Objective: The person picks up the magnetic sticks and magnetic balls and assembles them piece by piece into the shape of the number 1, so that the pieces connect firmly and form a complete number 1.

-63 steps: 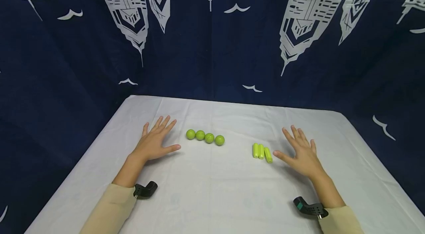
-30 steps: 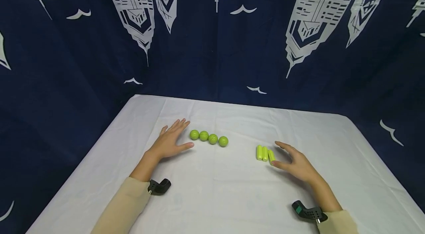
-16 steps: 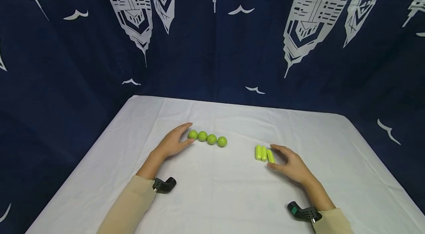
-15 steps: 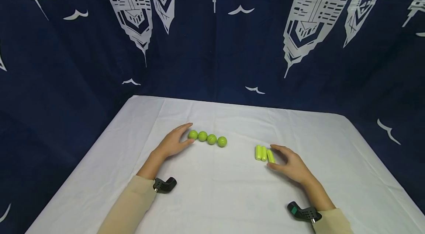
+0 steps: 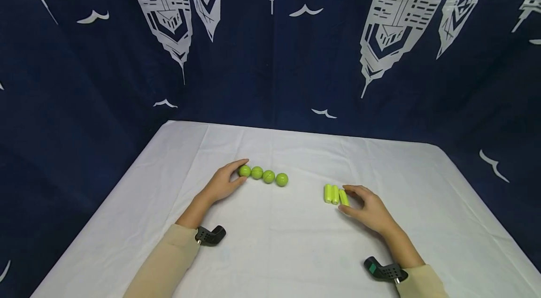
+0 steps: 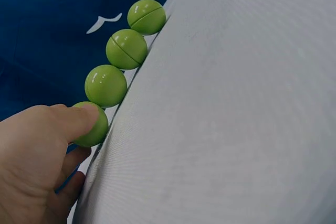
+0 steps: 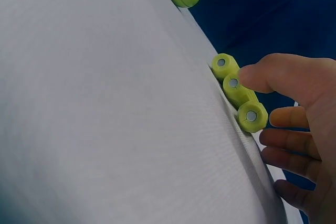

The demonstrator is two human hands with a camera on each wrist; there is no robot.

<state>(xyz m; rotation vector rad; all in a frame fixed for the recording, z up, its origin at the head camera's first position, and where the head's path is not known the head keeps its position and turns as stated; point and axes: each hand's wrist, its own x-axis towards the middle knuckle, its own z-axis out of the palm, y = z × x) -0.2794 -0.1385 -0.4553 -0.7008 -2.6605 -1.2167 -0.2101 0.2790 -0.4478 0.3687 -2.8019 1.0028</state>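
Several shiny green balls point(image 5: 268, 176) lie in a slanting row on the white-covered table, each with a thin seam. My left hand point(image 5: 221, 184) has its thumb and index finger around the leftmost ball point(image 6: 98, 130), the thumb overlapping it in the left wrist view. To the right lie three short yellow-green faceted rods point(image 5: 328, 193) side by side, with round grey centres on their ends. My right hand point(image 5: 369, 210) is spread around the rightmost rod point(image 7: 252, 116), index fingertip near its far end and thumb near its close end. In the right wrist view the fingers stand loosely bent beside that rod.
A white cloth point(image 5: 270, 251) with soft creases covers the table. Behind it hangs a dark blue curtain point(image 5: 236, 82) printed with white buildings and birds. Black camera mounts point(image 5: 211, 235) sit at both wrists, over beige sleeves point(image 5: 162, 260).
My left hand has moved right and its thumb and index finger have closed around the leftmost ball. My right hand has moved left to the rightmost rod, its fingers drawing in from a wide spread.
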